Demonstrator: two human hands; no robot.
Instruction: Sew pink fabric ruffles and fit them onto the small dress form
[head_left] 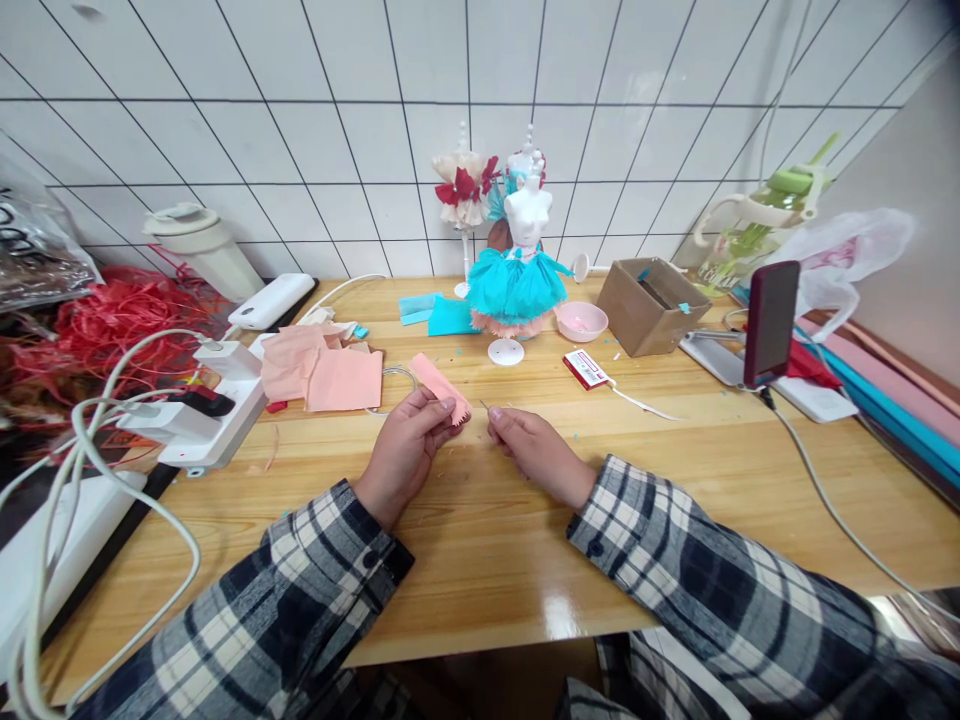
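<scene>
My left hand point(409, 440) is closed on a small strip of pink fabric point(442, 387) with a pinked edge, held just above the wooden table point(675, 470). My right hand point(525, 445) is pinched on a thin needle point(484, 407) whose tip points toward the strip. The two hands are close together near the table's middle. Behind them stands a small white mannequin point(527, 215) in a teal ruffled skirt point(517, 285).
Pink fabric pieces point(322, 370) lie at the left beside a white power strip point(217, 415) with cables. A pink bowl point(581, 320), a cardboard box point(652, 303), a small red-and-white box point(586, 368) and an upright phone point(771, 322) are at the right. Red raffia point(112, 320) is piled far left.
</scene>
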